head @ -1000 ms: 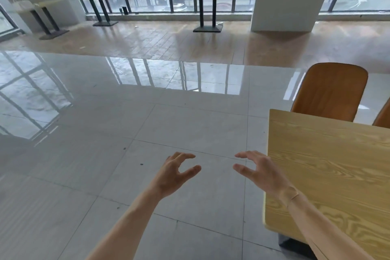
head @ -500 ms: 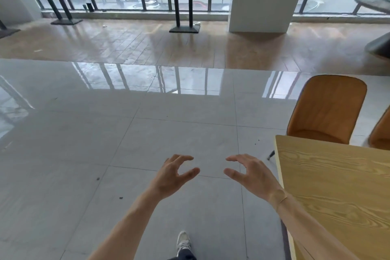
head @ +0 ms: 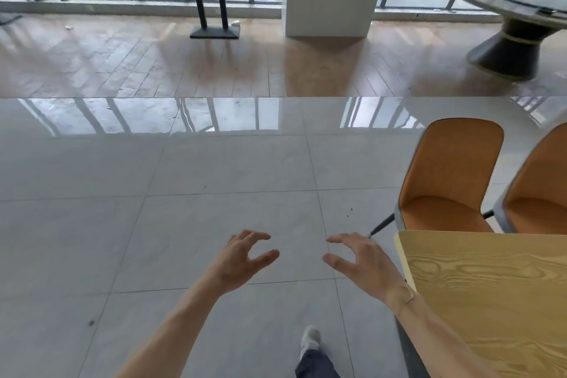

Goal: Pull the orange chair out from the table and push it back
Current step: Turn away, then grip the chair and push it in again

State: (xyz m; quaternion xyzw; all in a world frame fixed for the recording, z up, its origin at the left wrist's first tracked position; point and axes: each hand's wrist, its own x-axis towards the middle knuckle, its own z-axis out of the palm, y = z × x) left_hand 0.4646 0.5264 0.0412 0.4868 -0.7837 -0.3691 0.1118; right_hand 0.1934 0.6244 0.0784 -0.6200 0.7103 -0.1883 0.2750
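At the bottom centre of the frame a shoe (head: 310,339) steps on the grey tiled floor (head: 184,224). Above it the left hand (head: 242,259) and right hand (head: 365,262) hang in mid-air, fingers loosely curled, holding nothing. The wooden table (head: 497,294) fills the lower right. Beyond its far edge, up and right of the right hand and untouched, stands the orange chair (head: 451,175), seat tucked against the table, a second chair (head: 543,187) beside it at the right edge

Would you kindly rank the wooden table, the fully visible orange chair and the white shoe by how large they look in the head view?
1. wooden table, cut off by the frame, so partly seen
2. orange chair
3. white shoe

The table's nearness to the camera enlarges it.
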